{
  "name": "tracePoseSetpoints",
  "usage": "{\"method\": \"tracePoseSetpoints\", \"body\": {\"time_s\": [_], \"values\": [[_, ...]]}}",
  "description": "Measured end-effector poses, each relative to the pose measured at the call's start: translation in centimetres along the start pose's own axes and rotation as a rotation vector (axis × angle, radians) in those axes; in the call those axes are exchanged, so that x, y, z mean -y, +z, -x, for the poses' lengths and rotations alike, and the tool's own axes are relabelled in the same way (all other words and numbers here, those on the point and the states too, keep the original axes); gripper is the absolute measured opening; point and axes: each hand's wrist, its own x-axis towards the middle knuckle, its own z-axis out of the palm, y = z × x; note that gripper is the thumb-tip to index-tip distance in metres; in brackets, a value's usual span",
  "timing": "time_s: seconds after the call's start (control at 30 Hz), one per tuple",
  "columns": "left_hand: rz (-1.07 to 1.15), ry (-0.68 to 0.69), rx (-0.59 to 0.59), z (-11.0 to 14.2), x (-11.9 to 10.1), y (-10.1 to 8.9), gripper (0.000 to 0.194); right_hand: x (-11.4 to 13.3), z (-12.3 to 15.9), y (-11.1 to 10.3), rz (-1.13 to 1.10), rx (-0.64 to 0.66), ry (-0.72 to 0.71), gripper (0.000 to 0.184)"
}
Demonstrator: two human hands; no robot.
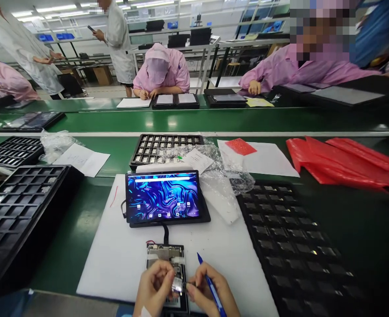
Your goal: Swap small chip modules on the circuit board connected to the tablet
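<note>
My left hand (155,286) pinches a small silvery part (177,285) just above an open circuit board (164,255) that lies on a white foam mat (122,255). My right hand (211,288) meets it from the right, fingertips closed on the same small part, with a blue pen (211,286) tucked between its fingers. A black cable runs from the board up to a lit tablet (163,197) showing a blue swirl wallpaper.
Black compartment trays stand at left (16,207), right (293,246) and behind the tablet (161,147). Clear plastic wrap (227,171), white papers (267,160) and red bags (343,160) lie beyond. Across the green conveyor (194,119), people in pink coats work; two in white stand.
</note>
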Motion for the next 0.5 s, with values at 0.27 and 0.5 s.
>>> {"method": "tracePoseSetpoints", "body": {"time_s": [0.27, 0.5], "values": [[-0.258, 0.145, -0.011, -0.1, 1.8, -0.8, 0.05, -0.6, 0.0, -0.3, 0.091, -0.027, 0.031, 0.036], [-0.349, 0.27, -0.053, 0.2, 3.1, -0.5, 0.044, -1.8, 0.0, -0.5, 0.106, -0.121, -0.029, 0.041]]}}
